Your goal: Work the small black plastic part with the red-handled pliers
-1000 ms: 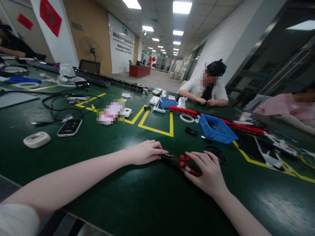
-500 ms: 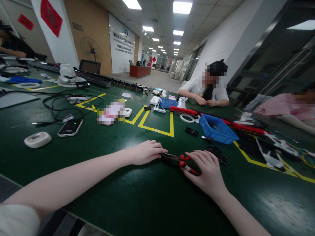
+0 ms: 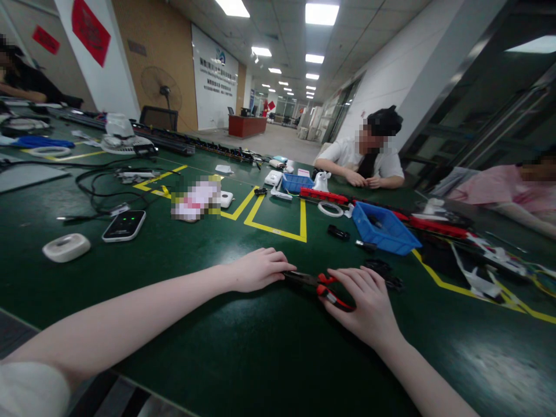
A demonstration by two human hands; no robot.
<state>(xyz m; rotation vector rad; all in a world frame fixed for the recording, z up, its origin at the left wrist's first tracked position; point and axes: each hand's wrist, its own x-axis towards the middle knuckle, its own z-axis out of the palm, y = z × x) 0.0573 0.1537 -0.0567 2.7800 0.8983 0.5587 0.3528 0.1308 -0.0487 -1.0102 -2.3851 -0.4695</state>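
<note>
A pair of red-and-black pliers (image 3: 319,284) lies flat on the green table (image 3: 243,347) in front of me. My left hand (image 3: 257,269) rests palm down, fingers together, with its fingertips touching the dark jaw end of the pliers. My right hand (image 3: 364,302) lies over the red handles, fingers curled around them. Small black parts (image 3: 384,270) sit just beyond my right hand.
A blue bin (image 3: 382,229) stands beyond the hands. A dark phone-like device (image 3: 124,225) and a white puck (image 3: 66,247) lie at the left, with black cables (image 3: 99,194) behind. Yellow tape lines (image 3: 278,230) mark the table. Two people sit at the far right side.
</note>
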